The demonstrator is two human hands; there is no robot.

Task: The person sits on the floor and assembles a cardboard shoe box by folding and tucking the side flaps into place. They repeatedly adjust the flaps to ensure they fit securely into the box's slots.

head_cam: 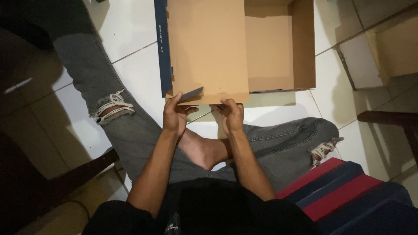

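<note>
Brown cardboard box (237,48), top cut off, near flap pinched by left hand (175,116) and right hand (231,116), fingertips partly hidden.

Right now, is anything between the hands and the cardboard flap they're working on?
Nothing visible. The left hand already pinches the near edge of the flap by its small blue tab, and the right hand touches the same edge. The open box lies behind the flap.

White tiled floor (143,74) with dark grout lines — dim light, deep shadow at left; dark wooden furniture leg (385,117) at right.
</note>
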